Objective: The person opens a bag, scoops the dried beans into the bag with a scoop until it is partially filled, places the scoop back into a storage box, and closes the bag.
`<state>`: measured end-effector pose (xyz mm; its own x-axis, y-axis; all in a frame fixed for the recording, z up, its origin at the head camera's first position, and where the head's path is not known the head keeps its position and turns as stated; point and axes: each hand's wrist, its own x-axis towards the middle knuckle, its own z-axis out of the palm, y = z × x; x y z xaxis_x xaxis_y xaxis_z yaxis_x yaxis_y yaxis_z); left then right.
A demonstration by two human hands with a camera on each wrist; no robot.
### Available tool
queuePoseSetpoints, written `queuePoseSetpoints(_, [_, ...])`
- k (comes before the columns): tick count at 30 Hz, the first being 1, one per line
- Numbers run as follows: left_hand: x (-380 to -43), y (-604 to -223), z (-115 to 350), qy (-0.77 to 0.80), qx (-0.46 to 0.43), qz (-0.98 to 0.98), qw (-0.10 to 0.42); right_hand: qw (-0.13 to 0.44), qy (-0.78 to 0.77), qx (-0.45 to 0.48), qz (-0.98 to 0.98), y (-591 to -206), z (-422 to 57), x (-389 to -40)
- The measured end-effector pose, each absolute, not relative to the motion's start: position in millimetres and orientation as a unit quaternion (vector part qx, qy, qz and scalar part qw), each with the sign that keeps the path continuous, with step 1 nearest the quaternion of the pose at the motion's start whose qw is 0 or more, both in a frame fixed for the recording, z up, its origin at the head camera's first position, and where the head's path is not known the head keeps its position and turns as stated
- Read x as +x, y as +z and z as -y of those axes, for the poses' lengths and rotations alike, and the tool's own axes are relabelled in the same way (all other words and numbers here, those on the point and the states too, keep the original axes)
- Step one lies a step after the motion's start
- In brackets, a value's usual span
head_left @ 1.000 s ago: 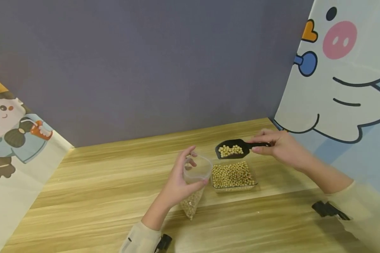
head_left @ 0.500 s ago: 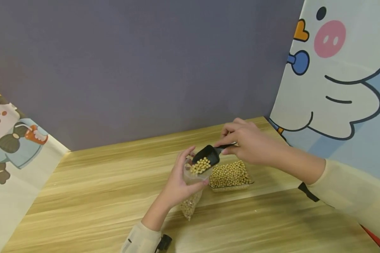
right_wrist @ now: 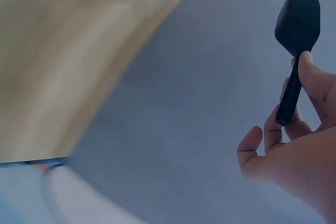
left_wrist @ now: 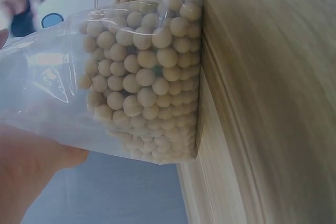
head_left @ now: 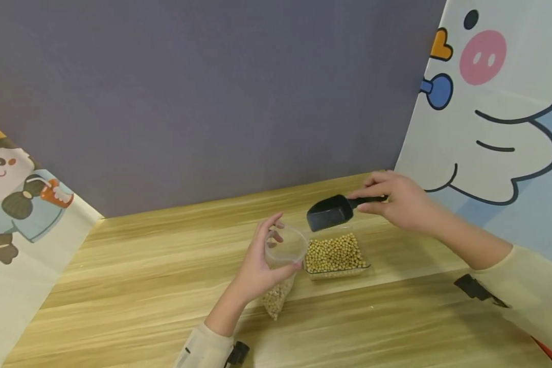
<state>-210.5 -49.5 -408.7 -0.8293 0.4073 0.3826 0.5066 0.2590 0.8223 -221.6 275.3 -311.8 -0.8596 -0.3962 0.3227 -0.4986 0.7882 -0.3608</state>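
Note:
A clear plastic bag (head_left: 277,299) stands on the table with yellowish soybeans filling its lower part, its round mouth spread wide. My left hand (head_left: 254,273) grips the bag near its mouth, thumb on the near side and fingers on the far side. In the left wrist view, the soybeans (left_wrist: 139,77) show through the bag's wall. My right hand (head_left: 402,202) pinches the handle of a black scoop (head_left: 330,213), which hangs tilted above a clear rectangular container (head_left: 338,276). No beans show in the scoop from the head view. The container holds many soybeans (head_left: 333,251).
The wood-grain table (head_left: 156,266) carries the container just right of the bag. A grey panel (head_left: 202,102) rises behind the table. Cartoon-printed panels flank it, one on the right (head_left: 497,128) and one on the left (head_left: 9,194). One small pale speck lies on the table (head_left: 371,306).
The scoop, loaded with soybeans, went left and tipped over the bag's mouth, then came back right above the container with no beans showing. My left hand and the bag stayed in place.

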Motion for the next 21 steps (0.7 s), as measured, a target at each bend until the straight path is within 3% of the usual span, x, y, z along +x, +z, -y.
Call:
queuePoseSetpoints(8, [-210,-408,50,-0.537,-0.292,0.790,0.049,0.054,0.169,0.223,0.959,-371,-306,-230])
queuePoseSetpoints(14, [-210,-410,51,-0.544,-0.285,0.788,0.047,0.058,0.160,0.253,0.952,-383,-287,-227])
queuePoseSetpoints(21, [-211,-409,51,-0.543,-0.287,0.788,0.043,-0.010,0.238,0.231,0.943,-395,-280,-226])
